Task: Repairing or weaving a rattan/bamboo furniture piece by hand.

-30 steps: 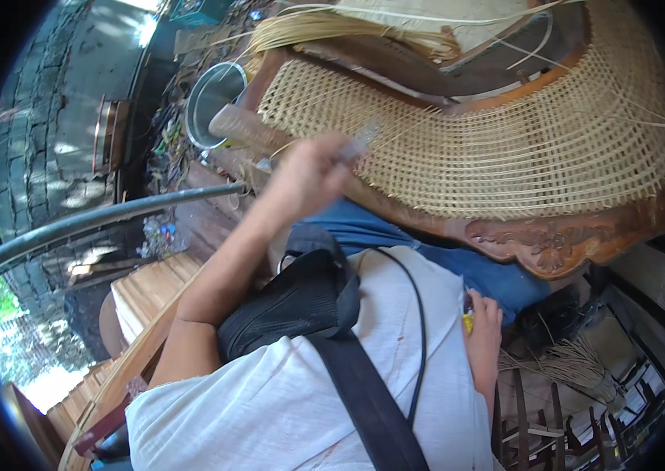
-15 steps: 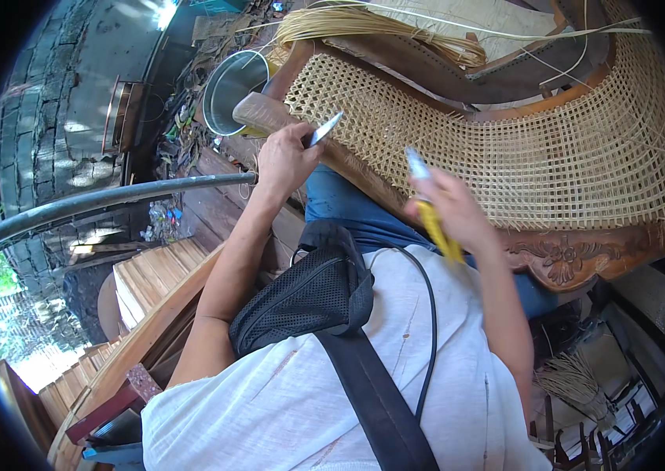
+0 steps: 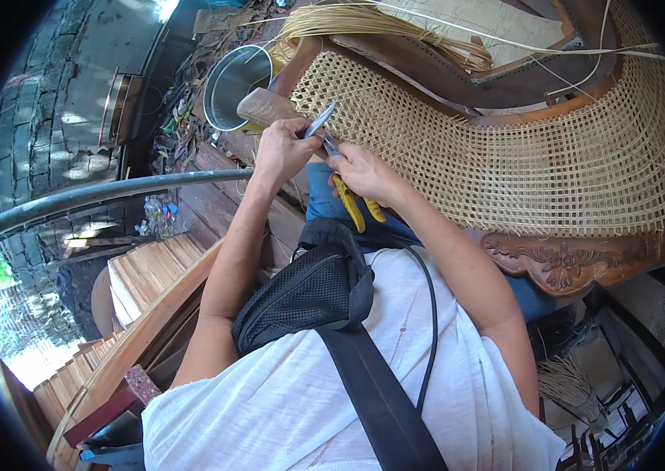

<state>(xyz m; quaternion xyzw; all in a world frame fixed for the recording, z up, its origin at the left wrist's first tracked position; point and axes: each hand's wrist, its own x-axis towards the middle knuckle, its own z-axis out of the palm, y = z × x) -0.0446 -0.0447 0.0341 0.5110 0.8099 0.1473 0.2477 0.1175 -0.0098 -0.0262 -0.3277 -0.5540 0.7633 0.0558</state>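
Note:
My left hand [image 3: 279, 151] is closed around a pointed metal blade [image 3: 320, 120], like a knife's, whose tip points up and to the right; its handle is hidden in the fist. In my right hand [image 3: 368, 173] is a pair of pliers with yellow handles [image 3: 348, 204]. Their metal jaws reach up to my left fingers, close beside the blade; whether they grip anything there cannot be made out. Both hands are over the near left end of a carved wooden chair frame [image 3: 564, 263], which carries a woven cane panel [image 3: 505, 173].
A bundle of cane strands [image 3: 395, 33] lies across the far side of the frame, with loose strands trailing right. A metal bucket [image 3: 230, 86] stands left of the frame. A curved grey pipe [image 3: 112, 195] crosses the left side. Stacked wood [image 3: 155, 271] lies at lower left.
My right hand has swung left with the pliers, from over the cane panel's near edge to beside my left hand. My left hand has barely moved, still holding the blade.

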